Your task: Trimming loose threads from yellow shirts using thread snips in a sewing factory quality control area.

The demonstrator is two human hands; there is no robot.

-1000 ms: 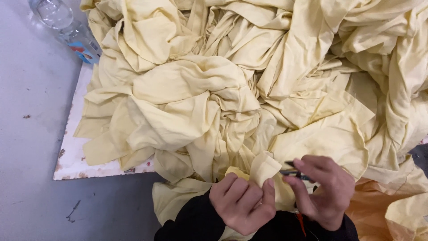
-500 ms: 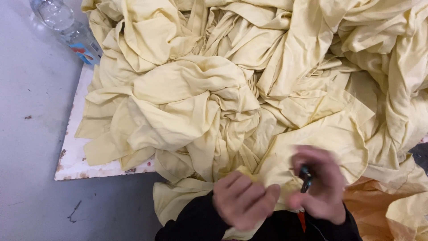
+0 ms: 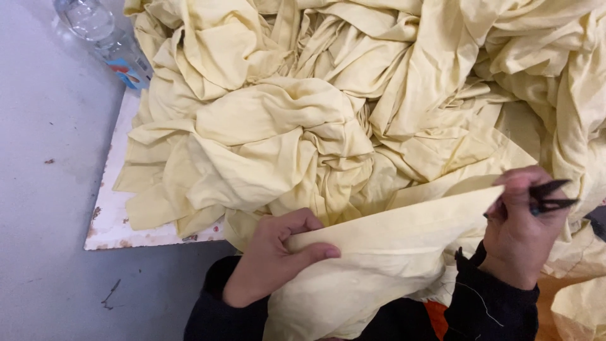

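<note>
Nearest, the left hand [image 3: 278, 259] pinches the folded edge of 1 pale yellow cloth piece [image 3: 385, 252], thumb over, fingers curled under. The fold's long axis runs rightward and slightly up to the right hand [image 3: 521, 237], which grips that end and holds 1 pair of small black snips [image 3: 549, 197] — blades pointing right. Beyond, the yellow heap [image 3: 328, 113] covers the white board [image 3: 117, 215]; 1 plastic bottle [image 3: 104, 38] lies off its far-left corner.
</note>
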